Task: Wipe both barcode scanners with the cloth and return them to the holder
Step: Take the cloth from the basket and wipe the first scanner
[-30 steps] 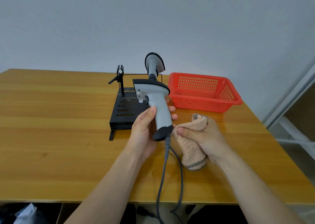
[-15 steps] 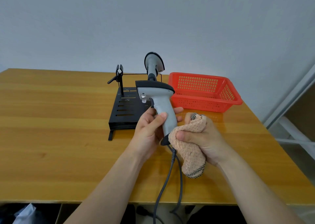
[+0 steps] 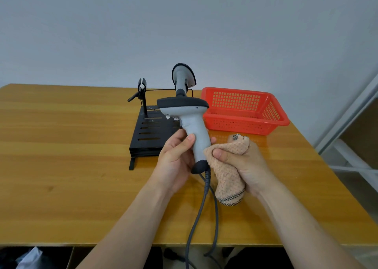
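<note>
The rear scanner [image 3: 182, 78] in the holder [image 3: 149, 134] is partly hidden behind the black-capped grey scanner [image 3: 194, 128], gripped by the left hand [image 3: 175, 160] above the table's [image 3: 61, 156] middle. The right hand [image 3: 246, 165] clutches the cloth [image 3: 230, 179] against its handle.

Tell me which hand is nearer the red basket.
Right. The right hand, gripping the cloth, sits just in front of the basket; the left hand holds the scanner farther left.
</note>
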